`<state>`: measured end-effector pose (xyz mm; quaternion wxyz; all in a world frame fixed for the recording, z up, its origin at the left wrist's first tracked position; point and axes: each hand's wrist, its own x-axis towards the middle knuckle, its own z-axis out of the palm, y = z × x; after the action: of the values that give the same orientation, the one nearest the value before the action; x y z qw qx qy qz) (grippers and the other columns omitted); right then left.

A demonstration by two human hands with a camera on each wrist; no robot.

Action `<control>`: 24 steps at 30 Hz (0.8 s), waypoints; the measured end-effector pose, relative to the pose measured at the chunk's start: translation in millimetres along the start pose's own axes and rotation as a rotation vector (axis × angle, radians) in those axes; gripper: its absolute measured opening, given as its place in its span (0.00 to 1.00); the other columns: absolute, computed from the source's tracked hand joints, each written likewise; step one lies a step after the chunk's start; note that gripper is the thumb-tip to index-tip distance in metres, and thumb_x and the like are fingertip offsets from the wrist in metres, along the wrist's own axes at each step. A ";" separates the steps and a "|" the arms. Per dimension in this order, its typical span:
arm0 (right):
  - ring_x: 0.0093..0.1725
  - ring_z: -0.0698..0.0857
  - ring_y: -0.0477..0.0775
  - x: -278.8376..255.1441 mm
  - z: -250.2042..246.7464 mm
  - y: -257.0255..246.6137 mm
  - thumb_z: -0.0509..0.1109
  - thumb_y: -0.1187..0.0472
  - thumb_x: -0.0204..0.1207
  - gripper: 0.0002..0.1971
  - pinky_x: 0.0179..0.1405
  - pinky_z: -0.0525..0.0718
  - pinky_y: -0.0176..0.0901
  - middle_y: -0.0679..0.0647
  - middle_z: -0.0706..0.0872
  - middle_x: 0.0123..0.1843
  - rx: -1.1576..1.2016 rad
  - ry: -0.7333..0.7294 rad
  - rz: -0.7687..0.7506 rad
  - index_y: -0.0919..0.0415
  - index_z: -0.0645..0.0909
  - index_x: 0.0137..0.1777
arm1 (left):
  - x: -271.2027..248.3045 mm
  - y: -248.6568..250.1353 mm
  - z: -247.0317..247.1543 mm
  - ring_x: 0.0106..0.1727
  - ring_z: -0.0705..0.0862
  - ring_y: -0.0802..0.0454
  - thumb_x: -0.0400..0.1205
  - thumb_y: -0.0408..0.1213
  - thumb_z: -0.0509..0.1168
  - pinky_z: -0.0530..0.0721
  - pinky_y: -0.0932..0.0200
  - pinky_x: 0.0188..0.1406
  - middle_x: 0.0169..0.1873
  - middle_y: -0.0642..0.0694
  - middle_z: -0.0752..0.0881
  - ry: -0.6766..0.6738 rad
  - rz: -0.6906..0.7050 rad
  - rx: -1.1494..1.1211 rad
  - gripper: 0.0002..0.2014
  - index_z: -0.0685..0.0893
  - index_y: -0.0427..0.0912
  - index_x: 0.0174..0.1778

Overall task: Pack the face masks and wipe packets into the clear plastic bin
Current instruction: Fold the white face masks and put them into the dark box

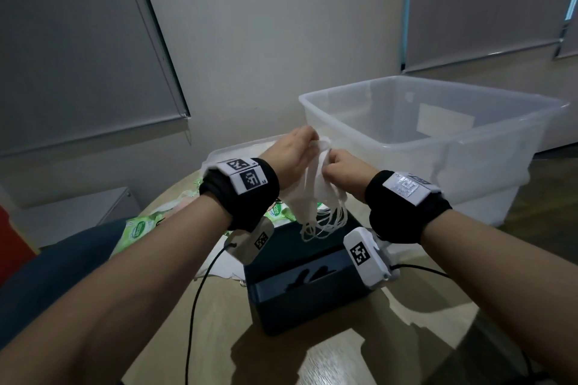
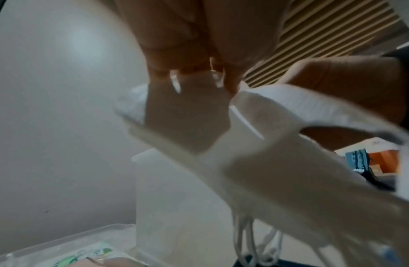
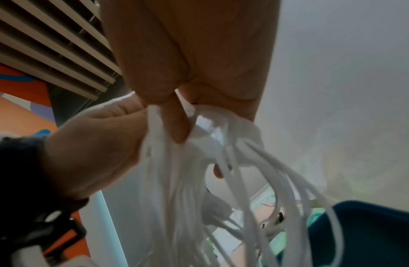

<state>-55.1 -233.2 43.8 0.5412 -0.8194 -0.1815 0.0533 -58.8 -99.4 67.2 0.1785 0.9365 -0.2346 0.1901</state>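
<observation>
Both hands hold a bunch of white face masks [image 1: 316,187] in the air, just left of the clear plastic bin [image 1: 438,147]. My left hand [image 1: 297,147] grips the top of the bunch [image 2: 256,153]. My right hand [image 1: 337,166] pinches the same masks [image 3: 176,171] from the right. Their ear loops [image 1: 322,225] dangle above a dark box [image 1: 306,278]. Green wipe packets [image 1: 137,228] lie on the table to the left, and another [image 1: 278,212] shows under my left wrist. The bin looks empty inside.
A shallow clear lid or tray [image 1: 247,147] lies behind my left hand, with a green packet [image 2: 96,252] in it. The round wooden table [image 1: 312,359] carries everything. Black cables [image 1: 194,306] run from the wrist cameras. A white wall stands behind.
</observation>
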 end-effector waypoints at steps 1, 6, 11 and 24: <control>0.30 0.82 0.51 -1.6 -0.4 -1.6 0.49 0.81 0.73 0.18 0.27 0.78 0.37 0.57 0.81 0.33 0.004 -0.012 0.007 0.66 0.77 0.35 | -1.6 0.4 1.7 0.43 0.75 0.48 0.85 0.35 0.56 0.63 0.65 0.38 0.44 0.40 0.78 0.047 0.005 -0.032 0.11 0.75 0.30 0.56; 0.25 0.78 0.54 -9.2 -3.3 -7.2 0.47 0.79 0.77 0.19 0.24 0.72 0.40 0.56 0.77 0.29 0.099 -0.005 0.006 0.63 0.72 0.32 | -5.2 2.4 11.3 0.43 0.77 0.47 0.84 0.44 0.56 0.66 0.63 0.41 0.42 0.44 0.78 0.141 -0.011 -0.112 0.20 0.71 0.35 0.67; 0.32 0.74 0.53 -6.2 -7.9 -11.5 0.60 0.66 0.69 0.07 0.32 0.71 0.41 0.58 0.75 0.34 0.291 0.092 0.069 0.67 0.78 0.38 | -2.2 -13.0 18.9 0.45 0.80 0.40 0.84 0.50 0.57 0.63 0.57 0.37 0.38 0.37 0.81 0.040 -0.159 -0.024 0.17 0.77 0.37 0.43; 0.37 0.87 0.56 -19.4 -14.0 19.8 0.76 0.65 0.70 0.05 0.44 0.88 0.48 0.57 0.87 0.40 -0.226 -0.141 0.193 0.60 0.82 0.42 | -12.1 -17.4 24.8 0.36 0.84 0.50 0.69 0.37 0.78 0.84 0.52 0.41 0.34 0.46 0.86 -0.238 -0.328 -0.450 0.10 0.82 0.46 0.38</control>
<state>-64.4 -259.1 29.4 0.4239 -0.8829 -0.1440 0.1417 -53.1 -91.1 36.1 0.3809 0.9146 -0.1356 -0.0092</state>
